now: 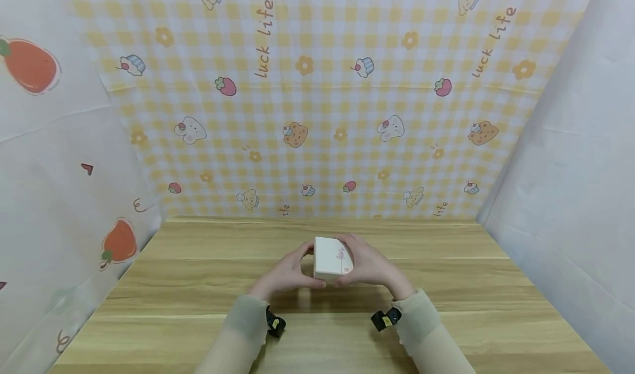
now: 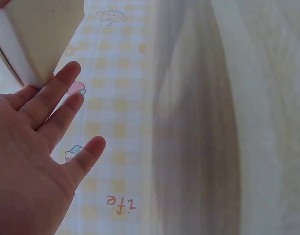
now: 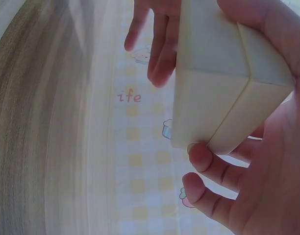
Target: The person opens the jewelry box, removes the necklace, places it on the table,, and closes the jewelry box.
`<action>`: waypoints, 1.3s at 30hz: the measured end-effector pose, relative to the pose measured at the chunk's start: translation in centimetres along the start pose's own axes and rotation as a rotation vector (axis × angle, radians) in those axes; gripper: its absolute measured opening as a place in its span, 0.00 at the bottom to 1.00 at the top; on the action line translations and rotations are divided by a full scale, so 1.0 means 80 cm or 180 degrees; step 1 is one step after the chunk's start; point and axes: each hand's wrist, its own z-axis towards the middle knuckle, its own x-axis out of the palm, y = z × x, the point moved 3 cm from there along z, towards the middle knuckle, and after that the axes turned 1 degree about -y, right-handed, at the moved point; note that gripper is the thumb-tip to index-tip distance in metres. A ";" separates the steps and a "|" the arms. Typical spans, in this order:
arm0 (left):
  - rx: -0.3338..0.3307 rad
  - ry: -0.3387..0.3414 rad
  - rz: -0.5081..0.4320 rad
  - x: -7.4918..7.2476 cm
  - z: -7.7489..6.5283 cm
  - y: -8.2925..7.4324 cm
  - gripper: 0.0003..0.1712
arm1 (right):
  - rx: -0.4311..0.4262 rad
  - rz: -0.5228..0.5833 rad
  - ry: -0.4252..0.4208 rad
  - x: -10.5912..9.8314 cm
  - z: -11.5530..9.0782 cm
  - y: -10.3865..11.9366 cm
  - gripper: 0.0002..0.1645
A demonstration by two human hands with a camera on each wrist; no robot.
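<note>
Tabletop beneath box, flower side up

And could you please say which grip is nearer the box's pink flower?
The right grip: it holds the white box beside the pink flower; the left grip holds the opposite side.

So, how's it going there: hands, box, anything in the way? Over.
Left hand and right hand both holding the white box. Pink flower print showing. Nothing seen blocking either hand.
</note>
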 end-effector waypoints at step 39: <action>-0.0010 -0.0107 0.0063 -0.005 0.000 0.008 0.48 | 0.0178 0.0266 -0.0086 -0.019 -0.006 -0.017 0.58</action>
